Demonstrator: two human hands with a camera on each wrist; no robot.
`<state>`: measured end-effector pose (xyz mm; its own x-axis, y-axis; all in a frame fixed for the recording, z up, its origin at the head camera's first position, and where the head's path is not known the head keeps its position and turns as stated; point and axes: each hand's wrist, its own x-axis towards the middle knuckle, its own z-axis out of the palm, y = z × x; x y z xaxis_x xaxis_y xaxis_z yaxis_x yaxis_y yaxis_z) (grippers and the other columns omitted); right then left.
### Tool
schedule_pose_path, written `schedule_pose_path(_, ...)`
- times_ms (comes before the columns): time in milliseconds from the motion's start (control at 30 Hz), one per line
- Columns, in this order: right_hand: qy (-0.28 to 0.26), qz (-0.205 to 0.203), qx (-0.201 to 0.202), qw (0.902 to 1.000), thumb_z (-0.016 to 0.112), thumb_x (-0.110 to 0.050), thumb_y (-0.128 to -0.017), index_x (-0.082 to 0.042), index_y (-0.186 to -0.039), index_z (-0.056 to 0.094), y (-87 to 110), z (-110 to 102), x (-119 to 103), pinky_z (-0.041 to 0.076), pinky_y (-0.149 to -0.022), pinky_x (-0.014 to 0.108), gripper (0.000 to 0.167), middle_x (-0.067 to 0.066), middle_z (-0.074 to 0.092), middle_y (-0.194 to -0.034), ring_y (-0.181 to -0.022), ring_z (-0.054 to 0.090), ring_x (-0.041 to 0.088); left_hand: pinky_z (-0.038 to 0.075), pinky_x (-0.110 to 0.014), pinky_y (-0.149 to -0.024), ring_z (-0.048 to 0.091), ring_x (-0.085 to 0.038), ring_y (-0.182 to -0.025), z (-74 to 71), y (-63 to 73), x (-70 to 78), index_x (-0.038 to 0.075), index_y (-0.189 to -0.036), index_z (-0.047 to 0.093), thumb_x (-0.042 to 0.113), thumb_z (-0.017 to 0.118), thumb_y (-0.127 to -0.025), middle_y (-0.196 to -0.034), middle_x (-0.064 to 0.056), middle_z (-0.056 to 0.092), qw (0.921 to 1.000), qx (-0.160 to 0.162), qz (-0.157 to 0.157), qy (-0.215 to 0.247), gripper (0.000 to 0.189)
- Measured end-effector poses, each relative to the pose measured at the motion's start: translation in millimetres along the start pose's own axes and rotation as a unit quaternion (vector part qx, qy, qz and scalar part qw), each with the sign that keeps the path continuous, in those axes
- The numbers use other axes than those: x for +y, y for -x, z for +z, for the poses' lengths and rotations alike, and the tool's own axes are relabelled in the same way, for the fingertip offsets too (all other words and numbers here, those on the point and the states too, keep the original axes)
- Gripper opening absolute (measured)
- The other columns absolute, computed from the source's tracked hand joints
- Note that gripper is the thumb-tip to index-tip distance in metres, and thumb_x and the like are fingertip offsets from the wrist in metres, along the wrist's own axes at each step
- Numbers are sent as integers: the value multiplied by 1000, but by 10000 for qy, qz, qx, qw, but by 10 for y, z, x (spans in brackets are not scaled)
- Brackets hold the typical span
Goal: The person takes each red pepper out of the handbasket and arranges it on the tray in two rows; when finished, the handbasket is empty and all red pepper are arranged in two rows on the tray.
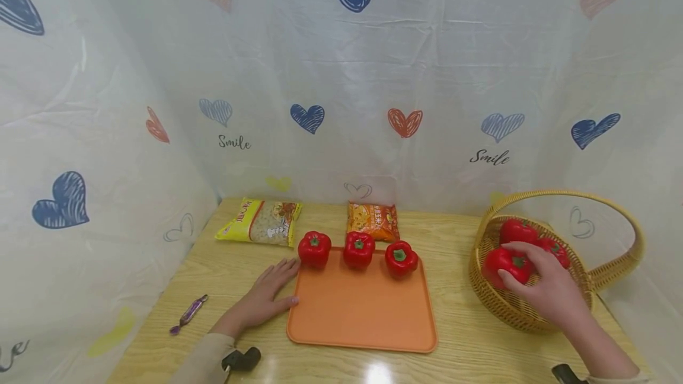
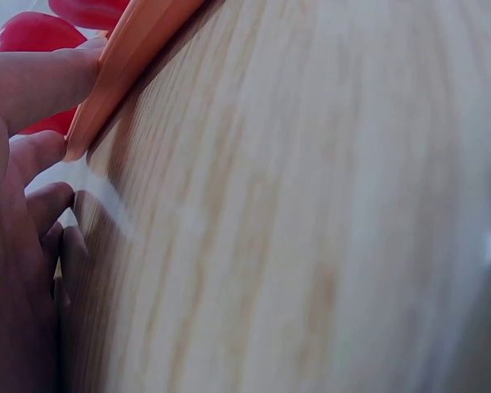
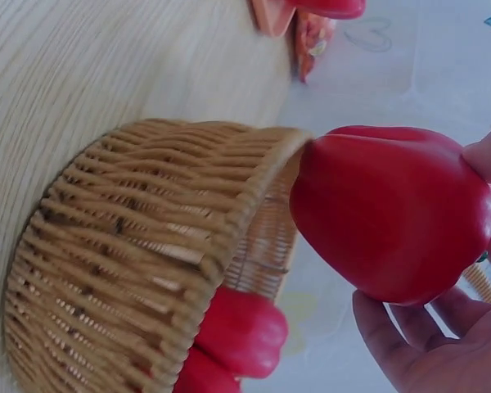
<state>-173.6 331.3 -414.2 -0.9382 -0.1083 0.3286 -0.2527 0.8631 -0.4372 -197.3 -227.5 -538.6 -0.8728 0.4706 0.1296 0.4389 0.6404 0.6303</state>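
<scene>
In the right wrist view my right hand (image 1: 555, 286) grips a red bell pepper (image 3: 393, 213) between thumb and fingers, level with the rim of the wicker basket (image 3: 139, 237). Two more red peppers (image 1: 519, 232) lie inside that basket. My left hand (image 1: 267, 296) lies flat with straight fingers, its fingertips at the left edge of the orange tray (image 1: 363, 316). Along the tray's far edge stands a row of three red peppers: a left one (image 1: 315, 249), a middle one (image 1: 359, 250) and a right one (image 1: 401, 259), stems up.
Behind the tray lie a yellow food packet (image 1: 261, 221) and an orange snack packet (image 1: 372, 221). A purple-wrapped candy (image 1: 189, 314) is on the wooden table at the left. The basket's tall handle (image 1: 613, 274) leans out to the right. A heart-patterned curtain (image 1: 341, 76) hangs behind.
</scene>
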Motion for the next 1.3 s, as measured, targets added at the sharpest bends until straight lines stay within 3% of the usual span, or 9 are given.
schedule_pose_path(233,-114,-67,-79,9999,85,-25,-83,-14,-128,62,12,38,-135,54,-78,65,51,19,62,-126,-108,53,37,7,-60,-121,17,-42,-153,-3,-1,11,1,-156,37,37,65,-98,-164,-17,31,10000,-14,-7,26,74)
schedule_pose_path(367,-165,-234,-24,9996,88,-23,-80,-17,-126,65,14,96,-221,57,-78,44,52,11,64,-123,-104,54,26,7,-59,-121,17,-42,-153,-4,1,17,2,-157,37,37,65,-98,-164,-17,30,10000,-21,-37,20,74)
schedule_pose_path(467,-188,-392,48,9990,89,-23,-78,-20,-124,66,18,151,-276,52,-77,24,52,6,66,-121,-102,52,19,7,-59,-122,17,-42,-153,-2,2,14,3,-157,37,38,65,-98,-164,-17,30,10000,-26,-59,4,74)
schedule_pose_path(533,-204,-496,73,9985,90,-23,-77,-21,-123,66,19,189,-305,49,-78,18,52,5,66,-121,-103,53,18,7,-59,-122,17,-41,-153,0,2,10,3,-157,37,38,65,-98,-164,-16,30,10000,-32,-73,0,74)
schedule_pose_path(633,-204,-583,75,9981,90,-23,-77,-20,-123,67,26,251,-348,52,-85,26,51,5,66,-124,-109,54,21,7,-59,-122,17,-41,-153,2,1,3,4,-157,36,39,65,-98,-164,-16,30,10000,-38,-87,-2,74)
schedule_pose_path(767,-320,-668,-55,9972,89,-22,-78,-19,-123,67,27,338,-408,55,-88,58,50,10,64,-129,-116,55,32,7,-58,-122,17,-41,-153,4,-3,-4,4,-157,36,39,65,-98,-164,-15,30,10000,-40,-80,-19,75)
schedule_pose_path(833,-423,-735,-93,9964,88,-19,-78,-17,-123,67,20,380,-443,53,-88,66,50,12,62,-131,-119,55,36,7,-58,-122,17,-41,-153,5,-4,-4,4,-157,36,39,65,-98,-164,-15,30,10000,-30,-69,-41,74)
schedule_pose_path(1067,-501,-923,-201,9943,90,-17,-76,-22,-120,70,-16,508,-591,61,-80,48,48,4,61,-125,-112,60,30,6,-57,-122,17,-40,-153,-3,7,13,3,-156,39,38,66,-97,-164,-14,31,10000,-2,-75,39,74)
schedule_pose_path(1300,-658,-979,-414,9921,91,-22,-76,-25,-117,70,-5,661,-729,61,-81,47,46,0,60,-123,-109,61,26,6,-57,-122,17,-41,-153,-8,9,20,3,-156,39,38,66,-97,-164,-15,31,10000,0,-65,47,74)
